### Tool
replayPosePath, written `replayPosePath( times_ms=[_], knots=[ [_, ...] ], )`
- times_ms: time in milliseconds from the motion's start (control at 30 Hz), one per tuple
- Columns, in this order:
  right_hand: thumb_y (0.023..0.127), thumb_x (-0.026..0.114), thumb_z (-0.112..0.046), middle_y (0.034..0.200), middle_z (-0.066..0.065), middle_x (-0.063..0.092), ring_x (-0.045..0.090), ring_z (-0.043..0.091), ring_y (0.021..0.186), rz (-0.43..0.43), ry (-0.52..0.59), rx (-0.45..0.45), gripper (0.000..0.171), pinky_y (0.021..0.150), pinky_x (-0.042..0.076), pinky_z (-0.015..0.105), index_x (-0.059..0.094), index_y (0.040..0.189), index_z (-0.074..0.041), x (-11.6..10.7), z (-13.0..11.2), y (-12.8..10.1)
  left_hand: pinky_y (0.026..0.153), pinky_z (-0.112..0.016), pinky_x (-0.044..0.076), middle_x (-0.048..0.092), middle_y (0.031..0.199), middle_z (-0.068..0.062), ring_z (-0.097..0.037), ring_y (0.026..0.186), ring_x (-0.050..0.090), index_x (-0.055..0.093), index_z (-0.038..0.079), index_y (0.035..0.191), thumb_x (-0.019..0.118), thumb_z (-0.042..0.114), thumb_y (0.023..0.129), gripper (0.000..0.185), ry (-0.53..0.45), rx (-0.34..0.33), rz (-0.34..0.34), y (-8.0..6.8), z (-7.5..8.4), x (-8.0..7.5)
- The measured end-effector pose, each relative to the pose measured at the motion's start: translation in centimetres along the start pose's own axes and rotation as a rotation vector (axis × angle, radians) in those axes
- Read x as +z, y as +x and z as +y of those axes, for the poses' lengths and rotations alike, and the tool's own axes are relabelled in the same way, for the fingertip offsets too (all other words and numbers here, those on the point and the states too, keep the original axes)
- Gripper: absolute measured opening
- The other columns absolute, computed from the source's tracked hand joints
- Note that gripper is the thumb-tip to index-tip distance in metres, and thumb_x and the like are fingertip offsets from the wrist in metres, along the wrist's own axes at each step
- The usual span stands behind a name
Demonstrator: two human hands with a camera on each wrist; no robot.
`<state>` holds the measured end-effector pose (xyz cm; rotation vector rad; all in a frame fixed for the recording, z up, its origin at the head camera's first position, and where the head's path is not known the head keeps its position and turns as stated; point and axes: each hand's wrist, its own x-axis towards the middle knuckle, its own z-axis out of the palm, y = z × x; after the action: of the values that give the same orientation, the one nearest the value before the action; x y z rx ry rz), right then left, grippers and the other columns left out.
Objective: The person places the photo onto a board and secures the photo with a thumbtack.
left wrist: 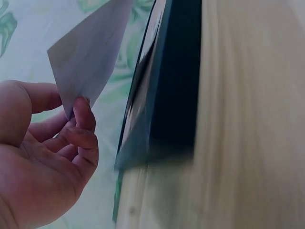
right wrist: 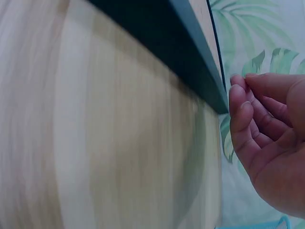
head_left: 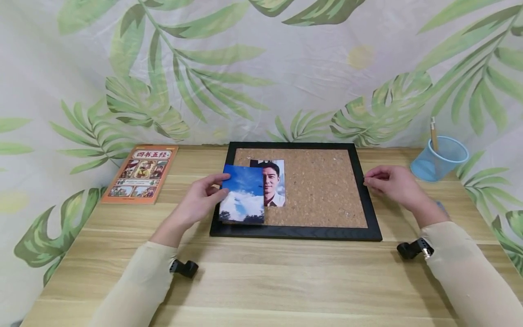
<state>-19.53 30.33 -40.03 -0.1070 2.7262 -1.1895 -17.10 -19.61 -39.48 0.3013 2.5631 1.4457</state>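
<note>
- Head view showed me the left hand (head_left: 201, 198) pinching the sky photo (head_left: 243, 194) by its left edge, thumb on top and fingers beneath, the card held over the near-left corner of the cork board (head_left: 318, 190).
- I saw the photo's long axis run away from me, nearly parallel to the portrait photo (head_left: 274, 182), which lay on the cork and which it overlapped on the left.
- The right hand (head_left: 391, 182) sat at the board's right frame edge, well apart from the photo, fingertips pinched together; I could not tell whether they held something small.
- I judged the left hand the nearer one by far, already carrying the card.
- The left wrist view showed the card's pale back (left wrist: 90, 52) between thumb and fingers.
</note>
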Motion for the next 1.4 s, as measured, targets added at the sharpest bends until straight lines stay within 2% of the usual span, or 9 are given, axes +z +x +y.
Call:
replayPosePath(
  times_ms=[200,400,600,800,933,1067,1167,1300,1400],
  knots=[
    [0.095,0.059,-0.026,0.100,0.019,0.068,0.065,0.016,0.076,-0.012,0.039,-0.028,0.029,0.064,0.054,0.031,0.063,0.110,-0.001,0.8,-1.3,0.7,0.065,-0.033,0.049,0.055,0.116,-0.007,-0.021,0.089,0.060,0.048,0.016,0.139,0.058,0.019,0.096,0.045,-0.038,0.060,-0.032,2.5,2.4,3.3],
    [0.096,0.057,-0.025,0.097,0.019,0.066,0.062,0.026,0.077,-0.011,0.066,-0.058,0.030,0.063,0.053,0.035,0.061,0.112,0.000,1.8,-2.7,1.5,0.063,-0.033,0.048,0.055,0.112,-0.004,-0.019,0.087,0.059,0.047,0.017,0.140,0.058,0.022,0.095,0.047,-0.018,0.094,-0.053,4.8,4.0,6.5],
    [0.096,0.057,-0.024,0.096,0.021,0.064,0.060,0.030,0.076,-0.008,0.100,-0.063,0.028,0.063,0.053,0.037,0.060,0.112,-0.001,2.5,-3.7,2.5,0.053,-0.032,0.045,0.053,0.113,-0.005,-0.024,0.073,0.057,0.044,0.016,0.142,0.057,0.020,0.096,0.049,-0.071,0.071,-0.104,6.8,5.3,9.3],
    [0.097,0.057,-0.024,0.097,0.021,0.064,0.058,0.034,0.078,0.001,0.136,-0.013,0.027,0.064,0.051,0.042,0.062,0.112,-0.003,3.1,-4.5,3.6,0.053,-0.029,0.044,0.053,0.110,-0.004,-0.018,0.073,0.053,0.043,0.013,0.143,0.057,0.021,0.096,0.049,0.007,0.083,-0.110,8.7,6.6,11.6],
    [0.098,0.055,-0.023,0.100,0.022,0.064,0.057,0.033,0.077,-0.017,0.162,0.007,0.027,0.062,0.050,0.040,0.061,0.115,-0.003,3.5,-4.7,4.5,0.064,-0.027,0.049,0.053,0.113,-0.004,-0.012,0.086,0.057,0.040,0.012,0.144,0.057,0.020,0.096,0.052,0.059,0.081,-0.133,10.0,7.3,13.1],
    [0.097,0.055,-0.022,0.099,0.021,0.064,0.057,0.031,0.075,-0.032,0.204,0.027,0.026,0.061,0.050,0.038,0.060,0.114,-0.003,4.1,-4.7,5.8,0.074,-0.030,0.047,0.053,0.113,-0.006,-0.016,0.089,0.056,0.037,0.008,0.146,0.056,0.020,0.096,0.055,0.144,0.093,-0.154,11.0,7.6,14.4],
    [0.097,0.056,-0.020,0.097,0.020,0.065,0.059,0.029,0.074,-0.035,0.230,0.042,0.024,0.061,0.051,0.036,0.061,0.112,-0.002,4.6,-4.8,6.8,0.085,-0.033,0.047,0.055,0.119,-0.010,-0.020,0.101,0.058,0.035,0.006,0.146,0.056,0.021,0.096,0.057,0.224,0.089,-0.165,11.6,7.7,15.2],
    [0.096,0.057,-0.016,0.093,0.019,0.066,0.062,0.027,0.072,-0.043,0.233,0.037,0.023,0.059,0.052,0.035,0.063,0.110,0.001,5.3,-5.2,7.8,0.102,-0.034,0.041,0.050,0.138,-0.013,-0.021,0.126,0.049,0.035,0.004,0.146,0.056,0.023,0.096,0.058,0.334,0.069,-0.173,12.1,8.1,15.8],
    [0.096,0.056,-0.014,0.091,0.019,0.067,0.062,0.026,0.068,-0.055,0.204,0.022,0.022,0.056,0.052,0.033,0.064,0.109,0.003,5.6,-5.6,8.3,0.109,-0.035,0.034,0.043,0.146,-0.013,-0.023,0.134,0.042,0.035,0.002,0.146,0.055,0.023,0.096,0.058,0.392,0.062,-0.190,12.4,8.5,16.1]
  ],
)
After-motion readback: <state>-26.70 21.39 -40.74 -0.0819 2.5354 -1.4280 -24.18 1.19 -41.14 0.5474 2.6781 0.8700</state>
